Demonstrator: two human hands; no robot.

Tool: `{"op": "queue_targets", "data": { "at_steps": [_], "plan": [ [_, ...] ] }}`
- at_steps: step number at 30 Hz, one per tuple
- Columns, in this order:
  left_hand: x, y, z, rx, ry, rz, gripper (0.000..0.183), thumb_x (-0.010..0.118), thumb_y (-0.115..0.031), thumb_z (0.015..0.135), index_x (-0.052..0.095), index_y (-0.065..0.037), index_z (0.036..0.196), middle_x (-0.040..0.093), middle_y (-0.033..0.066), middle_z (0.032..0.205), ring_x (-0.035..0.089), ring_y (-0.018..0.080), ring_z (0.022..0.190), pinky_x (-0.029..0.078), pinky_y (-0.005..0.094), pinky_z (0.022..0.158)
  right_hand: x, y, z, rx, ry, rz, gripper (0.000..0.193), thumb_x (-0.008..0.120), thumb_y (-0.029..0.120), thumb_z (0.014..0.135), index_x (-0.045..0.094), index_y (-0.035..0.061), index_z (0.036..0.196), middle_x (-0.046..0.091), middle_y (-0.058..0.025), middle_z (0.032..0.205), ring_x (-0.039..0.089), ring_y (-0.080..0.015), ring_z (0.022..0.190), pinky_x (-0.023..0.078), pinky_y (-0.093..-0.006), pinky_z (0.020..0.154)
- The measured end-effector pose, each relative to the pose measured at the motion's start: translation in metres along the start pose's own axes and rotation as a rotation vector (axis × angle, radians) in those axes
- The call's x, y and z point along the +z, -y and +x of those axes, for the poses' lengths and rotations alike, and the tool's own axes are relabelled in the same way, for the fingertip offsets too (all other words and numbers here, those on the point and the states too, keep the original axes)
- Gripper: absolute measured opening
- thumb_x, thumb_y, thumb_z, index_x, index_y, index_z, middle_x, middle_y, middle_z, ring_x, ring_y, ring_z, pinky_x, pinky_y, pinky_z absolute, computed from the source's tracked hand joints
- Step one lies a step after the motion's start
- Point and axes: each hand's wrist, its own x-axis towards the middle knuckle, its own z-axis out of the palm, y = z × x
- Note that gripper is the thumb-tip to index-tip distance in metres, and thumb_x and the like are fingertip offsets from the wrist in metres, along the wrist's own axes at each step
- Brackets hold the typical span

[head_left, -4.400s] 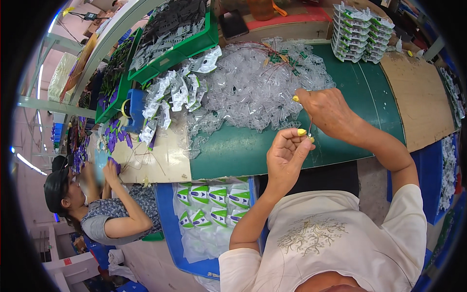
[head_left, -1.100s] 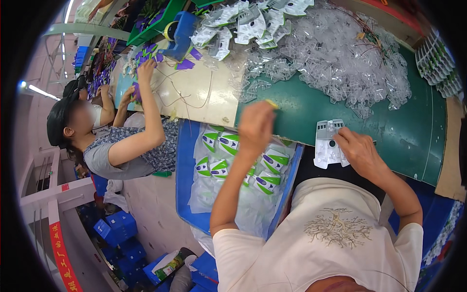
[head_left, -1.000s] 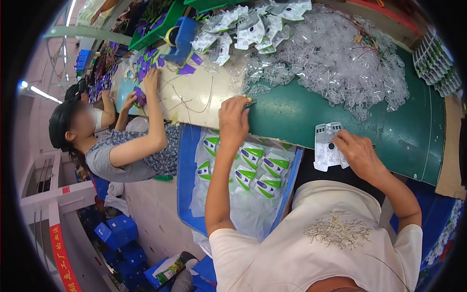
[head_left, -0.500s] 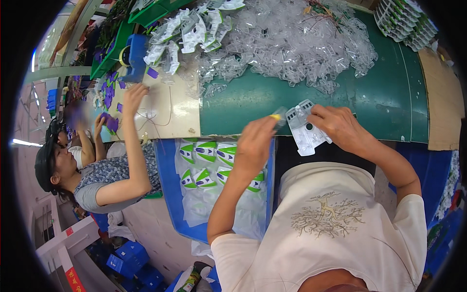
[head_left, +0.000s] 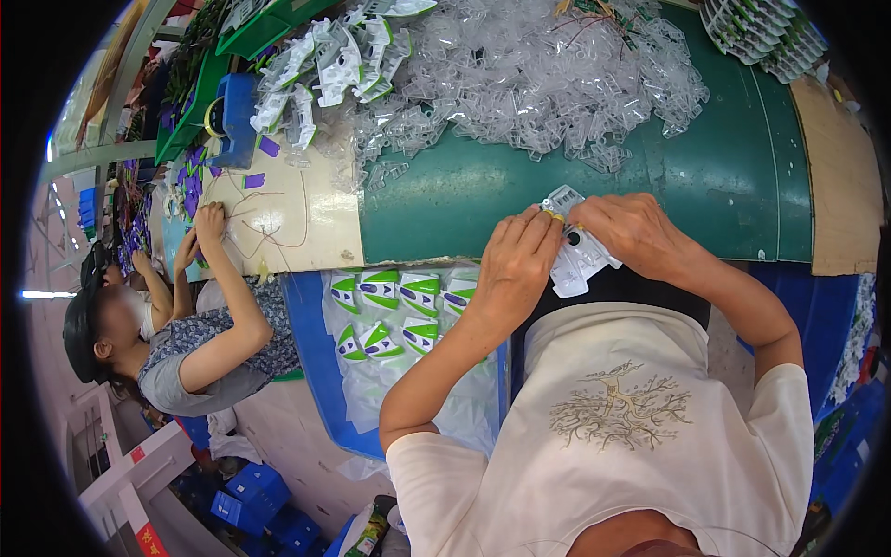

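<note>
A white moulded plastic shell with a round dark hole and a slotted upper end is held at the table's front edge. My right hand grips its right side, fingers bent over the edge. My left hand is closed at the shell's upper left side, fingertips pressed against it. Something yellow shows at the left fingertips. Whether a small clear piece is still under those fingers is hidden.
A large heap of clear plastic pieces covers the far table. White-green shells lie at its left, stacked shells far right. A blue bin holds finished-looking housings. A co-worker sits at left.
My left hand has moved right, bringing a small clear piece from beside the shell to its upper left side. The co-worker's raised hand has come down to the table.
</note>
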Motion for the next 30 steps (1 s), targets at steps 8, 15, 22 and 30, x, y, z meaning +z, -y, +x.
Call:
{"op": "queue_targets", "data": {
  "at_steps": [8, 15, 22, 30],
  "plan": [
    [0.007, 0.001, -0.003, 0.019, -0.072, 0.067, 0.023, 0.076, -0.006, 0.076, 0.070, -0.002, 0.099, 0.068, 0.0068, 0.098, 0.065, 0.0246, 0.101, 0.047, 0.0369, 0.081, 0.004, 0.001, 0.006, 0.100, -0.073, 0.084, 0.020, 0.064, 0.000, 0.080, 0.055, 0.0032, 0.098, 0.059, -0.0089, 0.080, 0.064, -0.0290, 0.069, 0.049, -0.0407, 0.054],
    [0.024, 0.002, -0.010, -0.121, -0.258, -0.314, 0.046, 0.076, 0.005, 0.075, 0.062, 0.001, 0.119, 0.068, 0.0115, 0.096, 0.063, 0.0291, 0.090, 0.048, 0.0395, 0.076, -0.013, 0.005, -0.003, 0.292, 0.005, 0.138, 0.012, 0.070, 0.008, 0.078, 0.064, 0.0030, 0.087, 0.060, -0.0109, 0.093, 0.064, -0.0310, 0.078, 0.051, -0.0419, 0.064],
    [0.030, 0.006, -0.008, -0.079, -0.194, -0.418, 0.061, 0.069, 0.011, 0.076, 0.051, 0.002, 0.133, 0.066, 0.0113, 0.096, 0.060, 0.0313, 0.086, 0.046, 0.0416, 0.077, -0.002, 0.003, -0.023, 0.285, -0.059, 0.085, 0.018, 0.067, 0.004, 0.075, 0.069, 0.0032, 0.093, 0.062, -0.0111, 0.086, 0.064, -0.0319, 0.076, 0.052, -0.0430, 0.063],
    [0.018, 0.005, 0.002, -0.072, -0.078, -0.407, 0.061, 0.064, 0.009, 0.081, 0.048, 0.000, 0.138, 0.068, 0.0103, 0.103, 0.058, 0.0289, 0.088, 0.043, 0.0400, 0.081, -0.008, 0.014, -0.008, 0.189, 0.125, -0.176, 0.007, 0.066, 0.007, 0.077, 0.063, 0.0003, 0.078, 0.057, -0.0133, 0.081, 0.064, -0.0309, 0.072, 0.052, -0.0432, 0.062]
  ]
}}
